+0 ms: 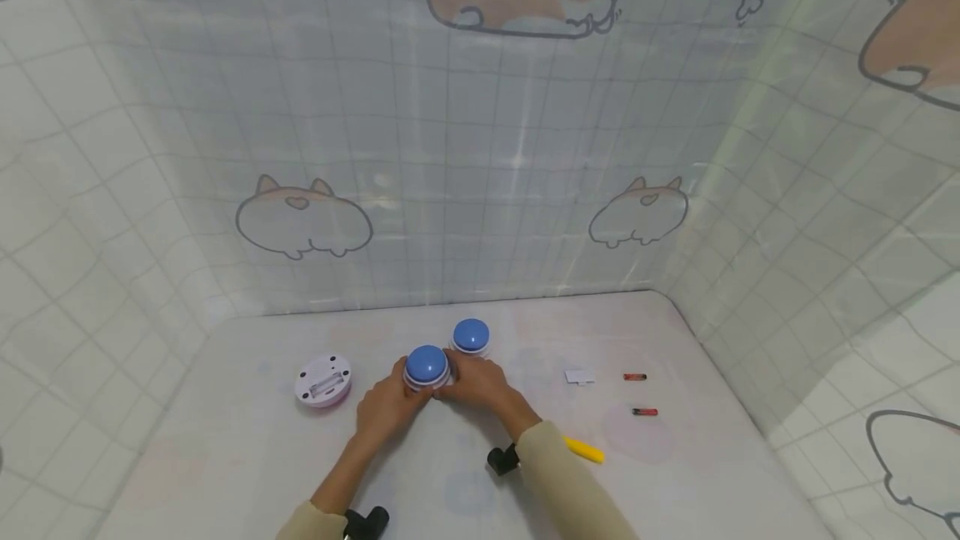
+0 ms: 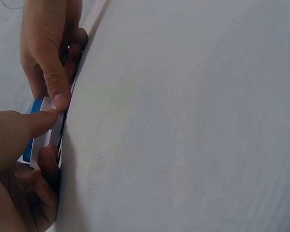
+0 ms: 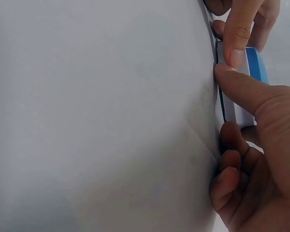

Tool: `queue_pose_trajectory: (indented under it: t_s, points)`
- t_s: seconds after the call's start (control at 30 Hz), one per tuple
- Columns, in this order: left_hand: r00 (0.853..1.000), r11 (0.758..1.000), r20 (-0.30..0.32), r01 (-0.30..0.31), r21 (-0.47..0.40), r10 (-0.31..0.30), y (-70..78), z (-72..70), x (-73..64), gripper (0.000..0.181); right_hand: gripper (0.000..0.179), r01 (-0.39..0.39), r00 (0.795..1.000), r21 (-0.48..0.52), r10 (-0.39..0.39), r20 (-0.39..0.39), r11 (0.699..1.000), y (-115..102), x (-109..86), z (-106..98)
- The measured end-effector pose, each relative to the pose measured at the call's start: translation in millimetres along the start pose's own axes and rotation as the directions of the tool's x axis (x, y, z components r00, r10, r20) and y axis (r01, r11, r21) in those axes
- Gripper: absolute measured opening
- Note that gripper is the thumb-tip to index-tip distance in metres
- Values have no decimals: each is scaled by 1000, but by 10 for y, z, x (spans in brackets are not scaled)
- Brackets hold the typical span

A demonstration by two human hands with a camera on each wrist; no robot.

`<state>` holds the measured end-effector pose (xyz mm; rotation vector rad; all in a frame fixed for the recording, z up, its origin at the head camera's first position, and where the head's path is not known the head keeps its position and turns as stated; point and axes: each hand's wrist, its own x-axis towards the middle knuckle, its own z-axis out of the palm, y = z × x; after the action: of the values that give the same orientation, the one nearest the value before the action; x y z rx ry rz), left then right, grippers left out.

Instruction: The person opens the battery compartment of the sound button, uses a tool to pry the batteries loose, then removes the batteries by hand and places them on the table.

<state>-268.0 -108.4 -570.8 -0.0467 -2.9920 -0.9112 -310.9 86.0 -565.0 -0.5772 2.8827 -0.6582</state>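
Observation:
In the head view, both hands hold a round white push-button device with a blue dome (image 1: 426, 364), low at the table. My left hand (image 1: 388, 405) grips its left side, the thumb along the white base (image 2: 44, 137). On the right side my right hand (image 1: 480, 382) holds it, its thumb on the base (image 3: 239, 113) close to the other thumb. A second blue-domed push button (image 1: 471, 335) stands just behind, its lower part partly hidden by the right hand. The underside of the held device is hidden.
A similar round device (image 1: 324, 381) lies upside down at left, its battery slot uncovered. At right are a small white cover (image 1: 579, 377), a battery (image 1: 635, 377) and another battery (image 1: 645, 412). A yellow handle (image 1: 585, 450) shows beside the right sleeve. Patterned walls surround the table.

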Motion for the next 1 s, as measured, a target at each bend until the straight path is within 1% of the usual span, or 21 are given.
queue_pose_trajectory:
  t_s: [0.13, 0.27, 0.43, 0.57, 0.67, 0.73, 0.87, 0.93, 1.0]
  points:
    - [1000, 1000, 9, 11, -10, -11, 11, -7, -13, 81, 74, -12, 1000, 20, 12, -8, 1000, -10, -38, -5]
    - [1000, 1000, 14, 22, -16, -21, 24, -14, -21, 82, 72, -6, 1000, 44, 7, -11, 999, -12, -80, -32]
    - [999, 999, 15, 32, -42, -31, 46, -2, -37, 84, 67, 46, 999, 83, -47, 2, 995, 39, -101, -67]
    - [999, 997, 11, 38, -63, -37, 61, 24, -66, 86, 58, 100, 994, 142, -104, 24, 985, 107, -120, -95]
    - [1000, 998, 7, 21, -67, -20, 88, 37, -94, 86, 52, 127, 990, 180, -137, 41, 975, 143, -158, -127]
    - [1000, 998, 11, 8, -61, -7, 113, 40, -118, 85, 49, 123, 989, 202, -137, 53, 972, 150, -200, -159]
    - [1000, 998, 8, -13, -57, 13, 169, 34, -167, 81, 46, 88, 990, 212, -109, 90, 973, 153, -289, -220]
    - [1000, 998, 9, -21, -57, 22, 195, 33, -185, 81, 47, 75, 989, 212, -99, 107, 974, 156, -333, -246]
    - [999, 997, 2, -46, -62, 46, 220, 35, -199, 83, 48, 67, 989, 213, -93, 118, 975, 167, -379, -271]
